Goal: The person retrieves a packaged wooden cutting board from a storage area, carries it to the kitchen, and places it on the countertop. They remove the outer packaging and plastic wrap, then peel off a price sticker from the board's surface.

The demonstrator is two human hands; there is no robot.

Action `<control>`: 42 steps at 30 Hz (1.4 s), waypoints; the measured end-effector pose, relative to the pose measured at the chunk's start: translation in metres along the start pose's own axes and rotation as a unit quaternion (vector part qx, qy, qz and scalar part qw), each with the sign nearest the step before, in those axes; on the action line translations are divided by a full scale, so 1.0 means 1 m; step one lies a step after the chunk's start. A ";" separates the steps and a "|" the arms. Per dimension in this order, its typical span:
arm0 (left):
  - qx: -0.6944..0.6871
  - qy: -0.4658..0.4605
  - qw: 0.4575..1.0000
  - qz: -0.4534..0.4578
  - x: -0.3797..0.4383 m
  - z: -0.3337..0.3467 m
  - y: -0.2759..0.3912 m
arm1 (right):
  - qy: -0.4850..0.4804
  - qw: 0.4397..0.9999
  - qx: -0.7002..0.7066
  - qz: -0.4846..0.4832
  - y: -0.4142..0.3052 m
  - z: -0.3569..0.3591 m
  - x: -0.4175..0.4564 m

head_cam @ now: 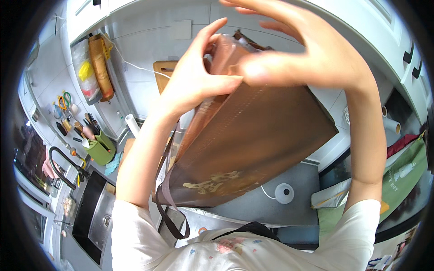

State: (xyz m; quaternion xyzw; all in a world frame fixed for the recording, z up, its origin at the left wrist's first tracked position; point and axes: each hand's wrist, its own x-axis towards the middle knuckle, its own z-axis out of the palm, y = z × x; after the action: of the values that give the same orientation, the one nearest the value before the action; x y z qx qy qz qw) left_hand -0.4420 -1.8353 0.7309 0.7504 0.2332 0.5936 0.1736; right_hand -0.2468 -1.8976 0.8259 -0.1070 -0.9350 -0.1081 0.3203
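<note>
A large brown tote bag [257, 135] with gold writing and dark strap handles hangs tilted before me, over a grey counter [237, 210]. My left hand [203, 67] grips a clear, reddish-brown plastic package [225, 52] at the bag's upper end, its thumb along the bag's edge. My right hand [295, 50] is blurred; its fingers are spread, and its thumb lies at or close to the bag's edge beside the package. Whether that thumb presses on the bag I cannot tell. The rest of the package is hidden inside or behind the bag.
At the left are a black sink [98, 210] with a faucet [61, 166] and a green knife holder [100, 149]. A wooden cutting board [162, 73] leans on the wall. White cabinets [379, 44] hang above. A round white object [284, 193] with a cord lies on the counter.
</note>
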 end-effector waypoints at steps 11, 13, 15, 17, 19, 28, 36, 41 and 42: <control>-0.012 0.009 0.999 -0.052 -0.007 0.016 0.011 | -0.284 0.938 0.087 0.179 0.055 0.009 0.028; -0.003 0.032 0.999 -0.019 -0.012 0.013 0.002 | -0.290 0.927 0.138 0.197 0.065 0.013 0.024; 0.032 0.013 0.999 -0.030 -0.020 0.008 0.001 | -0.285 0.932 0.139 0.178 0.077 0.016 0.020; 0.098 -0.048 0.994 -0.016 -0.040 0.001 -0.002 | -0.275 0.941 0.113 0.164 0.076 0.018 0.014; 0.105 -0.096 0.988 -0.057 -0.070 -0.003 -0.012 | -0.239 0.957 0.097 0.132 0.079 0.015 0.004; 0.151 -0.100 0.939 -0.293 -0.291 -0.065 -0.077 | -0.018 0.945 0.236 0.228 0.083 0.034 -0.034; 0.134 -0.005 0.827 -0.546 -0.404 -0.080 -0.103 | 0.016 0.948 0.181 0.261 0.076 0.032 -0.044; 0.019 0.414 0.814 -0.407 -0.456 -0.077 -0.120 | 0.041 0.943 0.175 0.280 0.086 0.030 -0.066; -0.083 0.439 0.788 -0.424 -0.464 -0.069 -0.123 | 0.044 0.941 0.172 0.290 0.089 0.026 -0.074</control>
State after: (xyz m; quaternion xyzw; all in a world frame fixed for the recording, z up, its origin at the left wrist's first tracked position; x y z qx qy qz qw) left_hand -0.6129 -1.9918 0.3053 0.2173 0.5286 0.7432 0.3480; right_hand -0.1805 -1.8150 0.7717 -0.3117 -0.8529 0.1468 0.3922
